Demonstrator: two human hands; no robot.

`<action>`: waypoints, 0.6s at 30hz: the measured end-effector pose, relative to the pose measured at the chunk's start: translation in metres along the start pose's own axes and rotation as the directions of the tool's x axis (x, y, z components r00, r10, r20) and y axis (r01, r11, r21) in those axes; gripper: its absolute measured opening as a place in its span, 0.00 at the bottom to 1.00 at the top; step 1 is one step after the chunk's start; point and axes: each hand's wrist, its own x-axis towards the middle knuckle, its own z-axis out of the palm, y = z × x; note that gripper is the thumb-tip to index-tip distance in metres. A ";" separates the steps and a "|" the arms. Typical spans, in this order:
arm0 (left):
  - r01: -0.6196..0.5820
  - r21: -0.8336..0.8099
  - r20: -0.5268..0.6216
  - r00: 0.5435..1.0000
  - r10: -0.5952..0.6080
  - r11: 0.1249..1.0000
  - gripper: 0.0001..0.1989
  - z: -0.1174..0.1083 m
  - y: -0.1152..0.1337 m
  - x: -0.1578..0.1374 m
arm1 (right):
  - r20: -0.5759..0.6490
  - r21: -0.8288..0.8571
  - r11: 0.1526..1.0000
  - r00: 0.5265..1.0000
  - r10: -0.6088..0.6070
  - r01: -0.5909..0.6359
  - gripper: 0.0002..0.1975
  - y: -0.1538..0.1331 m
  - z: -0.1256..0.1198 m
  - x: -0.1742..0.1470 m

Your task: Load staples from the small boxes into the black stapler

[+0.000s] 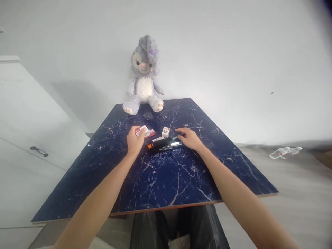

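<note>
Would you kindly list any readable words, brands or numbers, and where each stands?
None can be read.
Red-and-white box in the left hand: print too small and blurred.
Second red-and-white box beside it: likewise.
Small white box: dark and red marks, lettering too small.
Clear plastic bottle: red mark, too blurred.

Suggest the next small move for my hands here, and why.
I'd probably have your right hand ease what looks like a black stapler slightly toward you. It lies between your hands, its silver end close to your right fingers, while your left hand is occupied at the red-and-white boxes. That should give the small white box behind it more room.
</note>
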 end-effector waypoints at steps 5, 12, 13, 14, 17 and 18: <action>-0.071 0.109 0.174 0.983 0.052 0.992 0.10 0.005 -0.012 0.006 | 0.095 -0.038 0.998 0.995 -0.042 0.046 0.10 0.010 0.002 0.003; -0.212 0.175 0.224 0.960 0.170 0.962 0.12 0.010 -0.018 0.007 | 0.142 -0.061 0.983 0.977 -0.160 0.170 0.09 0.017 0.002 0.008; -0.213 0.192 0.251 0.954 0.162 0.958 0.14 0.011 -0.019 0.006 | 0.148 -0.066 0.981 0.974 -0.172 0.183 0.11 0.018 0.002 0.008; -0.218 0.207 0.279 0.948 0.156 0.954 0.15 0.012 -0.020 0.006 | 0.158 -0.066 0.978 0.970 -0.186 0.199 0.13 0.018 0.002 0.008; -0.261 0.207 0.314 0.930 0.189 0.943 0.13 0.013 -0.019 0.005 | 0.218 -0.057 0.964 0.946 -0.240 0.258 0.16 0.016 0.000 0.007; -0.282 0.186 0.302 0.928 0.219 0.941 0.11 0.012 -0.017 0.004 | 0.241 -0.053 0.961 0.937 -0.251 0.271 0.14 0.015 0.000 0.007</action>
